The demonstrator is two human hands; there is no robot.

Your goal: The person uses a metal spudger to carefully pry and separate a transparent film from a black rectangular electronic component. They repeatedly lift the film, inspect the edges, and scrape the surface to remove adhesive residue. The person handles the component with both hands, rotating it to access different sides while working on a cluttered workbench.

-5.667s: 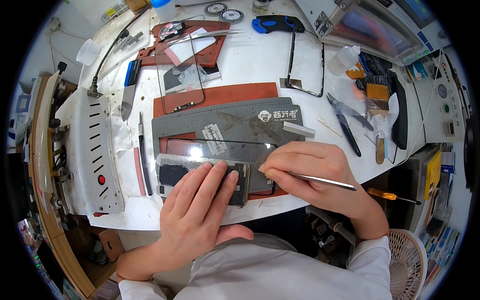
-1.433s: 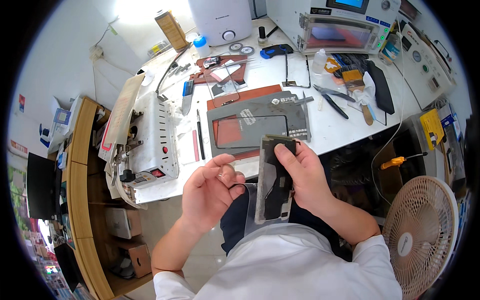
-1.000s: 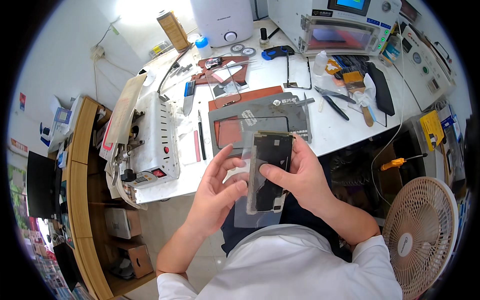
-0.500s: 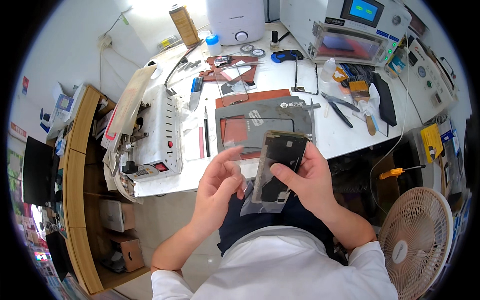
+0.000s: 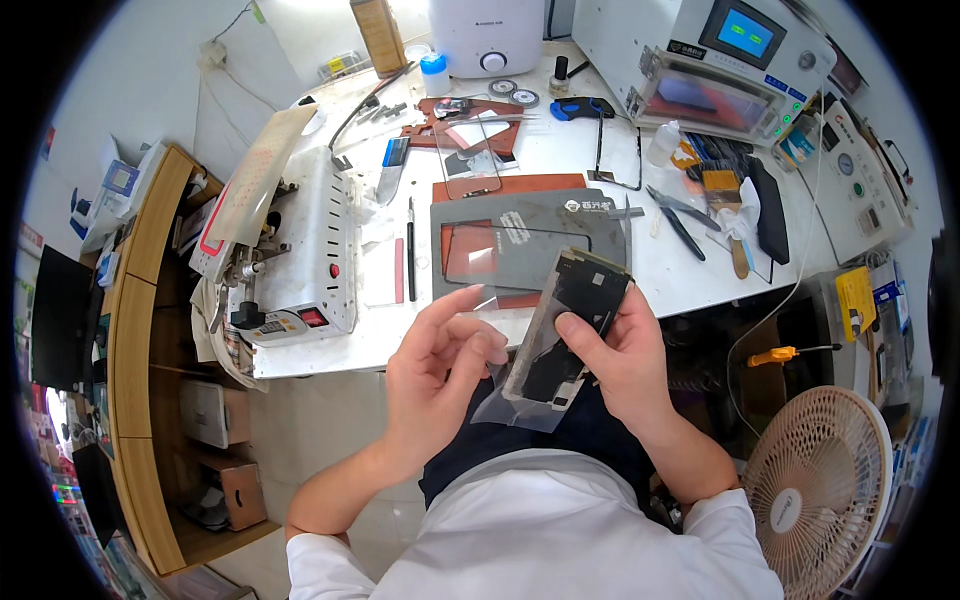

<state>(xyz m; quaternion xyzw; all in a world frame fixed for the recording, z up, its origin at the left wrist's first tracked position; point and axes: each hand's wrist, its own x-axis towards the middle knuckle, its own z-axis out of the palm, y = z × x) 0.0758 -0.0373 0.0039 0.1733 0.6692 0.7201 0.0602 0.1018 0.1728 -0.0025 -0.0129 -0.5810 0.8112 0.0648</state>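
Observation:
A phone screen assembly (image 5: 588, 290), black on the side turned up with small pale patches and a light edge, tilts in front of my body. My right hand (image 5: 632, 350) grips it, thumb lying across the dark side and fingers round the far edge. Clear plastic film (image 5: 520, 412) sticks out past its lower end. My left hand (image 5: 440, 355) is beside the screen's left edge, index finger stretched forward, thumb and other fingers curled together. Whether a film edge lies between them is too fine to make out. Beyond is a grey mat (image 5: 545, 225) bearing a thin black frame.
The white bench (image 5: 385, 345) carries a white press machine (image 5: 310, 270) at left, a black pen-shaped tool (image 5: 411, 250), a blue-handled scraper (image 5: 393, 165) and pliers (image 5: 680, 220). A boxy machine with a screen (image 5: 710, 75) stands at back right. A fan (image 5: 820, 490) is near my right elbow.
The screen assembly has tilted further to the right in my right hand. My left fingers have drawn closer together beside it. The whole view has shifted slightly.

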